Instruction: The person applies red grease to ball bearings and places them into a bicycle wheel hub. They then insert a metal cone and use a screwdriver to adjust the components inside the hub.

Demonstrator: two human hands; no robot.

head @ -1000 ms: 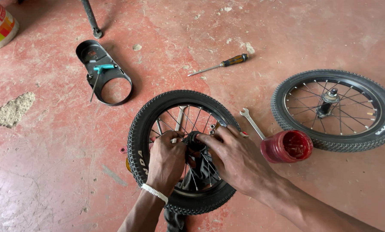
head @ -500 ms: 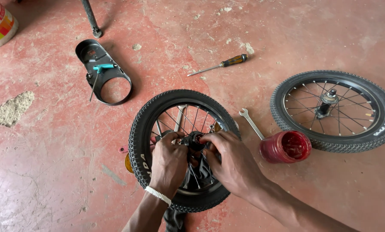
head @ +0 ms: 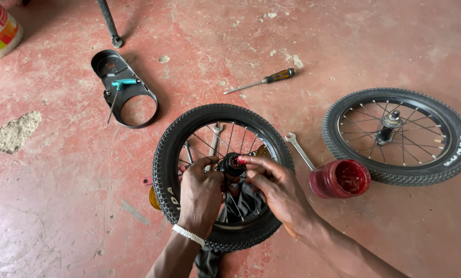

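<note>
Both hands are gathered at the hub (head: 232, 163) of the small wheel (head: 222, 175) lying flat on the red floor (head: 60, 206), axle pointing up. The hub's red-smeared top is pinched by the right hand (head: 276, 193); the hub side is clasped by the left hand (head: 200, 198), equally near.

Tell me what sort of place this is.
Probably an informal bicycle repair spot on a worn red concrete floor. Both hands work at the hub of a small bicycle wheel; a second wheel, a spanner, a screwdriver and a red jar lie around.
</note>
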